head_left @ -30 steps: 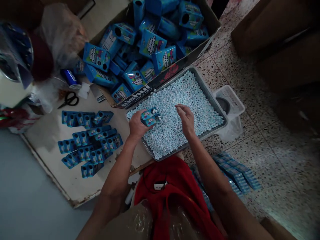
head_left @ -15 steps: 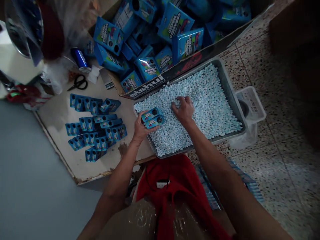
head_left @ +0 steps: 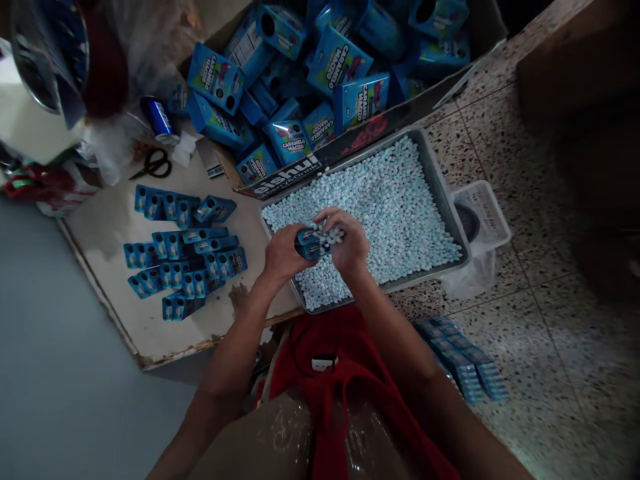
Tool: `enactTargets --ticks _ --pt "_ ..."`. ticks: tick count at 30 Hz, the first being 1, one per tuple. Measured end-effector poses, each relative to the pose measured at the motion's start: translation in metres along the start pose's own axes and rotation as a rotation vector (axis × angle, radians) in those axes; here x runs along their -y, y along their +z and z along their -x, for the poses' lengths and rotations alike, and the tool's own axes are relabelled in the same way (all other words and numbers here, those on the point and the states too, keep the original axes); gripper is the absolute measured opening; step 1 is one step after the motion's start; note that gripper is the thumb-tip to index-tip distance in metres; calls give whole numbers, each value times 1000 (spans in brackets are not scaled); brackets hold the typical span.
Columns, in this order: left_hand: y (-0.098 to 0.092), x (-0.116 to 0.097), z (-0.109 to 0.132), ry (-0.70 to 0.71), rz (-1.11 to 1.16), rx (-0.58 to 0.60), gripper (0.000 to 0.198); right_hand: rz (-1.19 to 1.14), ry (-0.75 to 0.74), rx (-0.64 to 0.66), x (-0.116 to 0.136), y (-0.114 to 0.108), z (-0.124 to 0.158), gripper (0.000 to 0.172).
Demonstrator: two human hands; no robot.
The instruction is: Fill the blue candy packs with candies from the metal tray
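My left hand (head_left: 283,256) is closed round two small blue candy boxes (head_left: 307,245), held side by side over the near left part of a grey metal tray (head_left: 423,279). A layer of pale blue and white candies (head_left: 395,207) fills the tray. Right at the boxes' tops, my right hand (head_left: 350,241) is cupped and closed round a heap of the candies, some of them showing between its fingers and the boxes. The openings of the boxes are partly hidden by that heap.
Several small blue boxes (head_left: 175,245) stand in groups on the worn white table (head_left: 113,267). Behind the tray is a large carton (head_left: 345,137) full of blue boxes. Scissors (head_left: 153,164) and a blue can (head_left: 159,120) lie at back left; a clear plastic tub (head_left: 487,217) sits at right.
My right hand has come up from the candies with a handful and moved left to the boxes. The boxes are tilted differently in my left hand. The camera view has shifted slightly.
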State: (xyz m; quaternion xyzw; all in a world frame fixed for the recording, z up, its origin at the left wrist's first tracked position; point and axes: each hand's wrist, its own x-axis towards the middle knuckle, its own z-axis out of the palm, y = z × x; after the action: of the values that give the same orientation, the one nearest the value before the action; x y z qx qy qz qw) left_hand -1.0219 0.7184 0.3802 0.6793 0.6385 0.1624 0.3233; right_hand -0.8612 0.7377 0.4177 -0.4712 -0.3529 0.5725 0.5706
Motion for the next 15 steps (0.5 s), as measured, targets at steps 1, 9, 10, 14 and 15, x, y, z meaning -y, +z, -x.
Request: enactTargets --ticks 1,9,10,14,15 --pt "0 -1 0 -13 17 -8 73 33 -42 14 -1 2 4 45" --pt "15 13 -7 11 152 -174 75 137 -104 -171 -3 -40 6 46" --pt "18 13 -6 29 172 -155 76 148 -64 -257 -4 -50 5 43" --pt "30 13 0 49 235 -111 78 228 137 -335 -11 -81 12 34" --pt "32 13 2 13 262 -136 78 268 154 -304 -12 -86 15 34"
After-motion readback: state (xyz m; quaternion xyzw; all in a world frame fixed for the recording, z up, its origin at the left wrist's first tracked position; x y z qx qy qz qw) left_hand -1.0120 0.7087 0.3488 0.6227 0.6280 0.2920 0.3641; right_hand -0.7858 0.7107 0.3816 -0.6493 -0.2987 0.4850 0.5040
